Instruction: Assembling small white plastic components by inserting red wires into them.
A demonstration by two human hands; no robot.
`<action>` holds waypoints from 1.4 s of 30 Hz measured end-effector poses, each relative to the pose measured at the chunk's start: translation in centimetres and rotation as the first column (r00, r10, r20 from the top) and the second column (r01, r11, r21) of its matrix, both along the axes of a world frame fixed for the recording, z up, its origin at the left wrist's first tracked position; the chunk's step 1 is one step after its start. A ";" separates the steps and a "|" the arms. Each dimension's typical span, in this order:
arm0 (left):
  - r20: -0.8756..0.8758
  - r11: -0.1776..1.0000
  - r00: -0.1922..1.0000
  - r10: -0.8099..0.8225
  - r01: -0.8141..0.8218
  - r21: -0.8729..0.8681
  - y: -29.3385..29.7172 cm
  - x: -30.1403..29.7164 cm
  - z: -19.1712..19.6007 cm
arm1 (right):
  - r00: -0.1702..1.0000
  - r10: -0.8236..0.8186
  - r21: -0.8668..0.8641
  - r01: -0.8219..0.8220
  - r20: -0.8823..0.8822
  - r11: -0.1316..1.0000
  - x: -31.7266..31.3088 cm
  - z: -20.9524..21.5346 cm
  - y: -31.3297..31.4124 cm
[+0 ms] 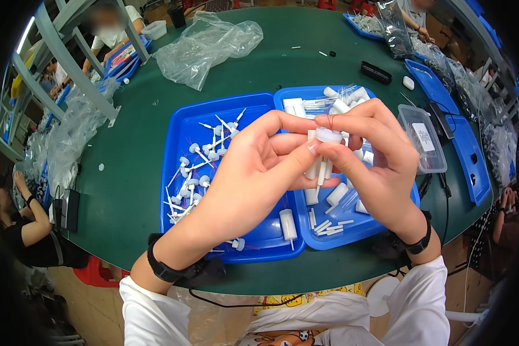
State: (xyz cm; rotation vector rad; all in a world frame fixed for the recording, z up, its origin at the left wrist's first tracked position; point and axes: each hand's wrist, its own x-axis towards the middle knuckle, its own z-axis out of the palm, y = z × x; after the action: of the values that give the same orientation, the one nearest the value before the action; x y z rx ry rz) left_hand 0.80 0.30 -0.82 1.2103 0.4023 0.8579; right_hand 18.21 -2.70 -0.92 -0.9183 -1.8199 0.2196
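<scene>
Both hands meet above the blue trays (225, 115): the left hand (254, 173) and right hand (375, 155) pinch a small white cap (328, 135) with thin tubes; fitting seems underway, needing a steady push next

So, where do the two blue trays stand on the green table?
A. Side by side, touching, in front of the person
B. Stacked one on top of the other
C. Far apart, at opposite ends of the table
A: the left blue tray and the right blue tray meet edge to edge on the green table, under both hands.
</scene>
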 end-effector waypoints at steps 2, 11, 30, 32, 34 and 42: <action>0.036 1.000 0.999 -0.021 0.022 -0.016 -0.3 0.1 0.2 | 1.000 -0.017 0.026 0.017 -0.010 1.000 -0.1 0.0 0.0; -0.004 0.994 1.000 -0.016 0.016 0.108 -0.6 -0.1 0.1 | 1.000 0.000 0.073 0.000 0.003 0.997 -0.1 0.0 0.0; -0.057 0.986 0.997 0.056 -0.046 0.160 -0.7 0.1 0.2 | 1.000 0.025 -0.088 -0.025 -0.010 0.996 -0.1 0.6 -0.4; -0.130 0.976 0.986 0.101 -0.073 0.203 -0.7 0.1 0.1 | 1.000 0.005 -0.128 -0.005 -0.003 0.992 -0.2 0.5 -0.4; -0.118 0.981 0.987 0.113 -0.092 0.169 -1.0 0.2 0.5 | 0.992 -0.031 -0.144 0.014 -0.118 0.989 -0.2 0.1 -0.1; -0.084 0.986 0.990 0.113 -0.101 0.131 -0.9 0.1 0.3 | 0.883 0.131 -0.324 -0.298 -0.450 0.898 -0.4 0.4 -0.2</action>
State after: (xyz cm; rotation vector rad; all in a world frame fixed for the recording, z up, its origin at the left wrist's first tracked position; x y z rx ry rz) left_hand 0.88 -0.56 -0.54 1.3586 0.4969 0.9336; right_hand 17.84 -2.90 -0.53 -0.8462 -1.4920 0.8824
